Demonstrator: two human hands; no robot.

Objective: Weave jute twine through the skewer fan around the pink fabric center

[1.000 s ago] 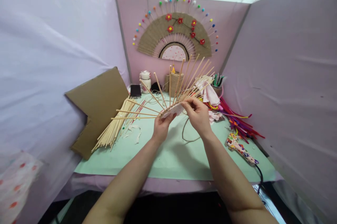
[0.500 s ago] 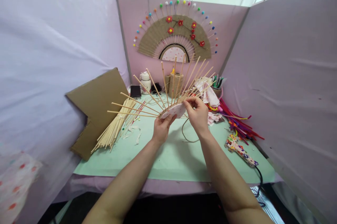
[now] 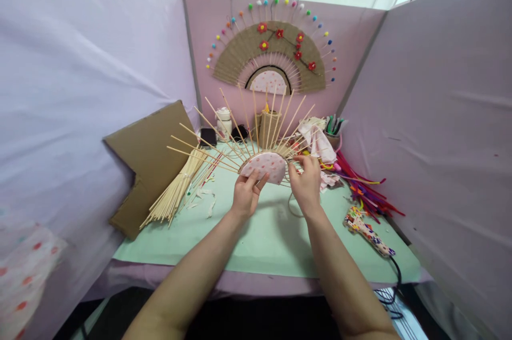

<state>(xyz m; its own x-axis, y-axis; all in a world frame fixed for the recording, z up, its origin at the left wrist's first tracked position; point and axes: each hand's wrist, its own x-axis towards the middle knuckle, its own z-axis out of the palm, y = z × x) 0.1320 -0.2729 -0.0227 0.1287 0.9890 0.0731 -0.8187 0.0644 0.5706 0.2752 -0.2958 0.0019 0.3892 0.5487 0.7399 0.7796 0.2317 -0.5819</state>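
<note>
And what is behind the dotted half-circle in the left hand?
Sticks fan out beyond the half-circle, with a twine spool farther back; the half-circle's rear face is hidden.

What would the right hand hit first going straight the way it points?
Likely the wooden sticks fanning out from the dotted half-disc; they lie just beyond the right hand. Depth is hard to judge, so the half-disc's edge could come first.
</note>
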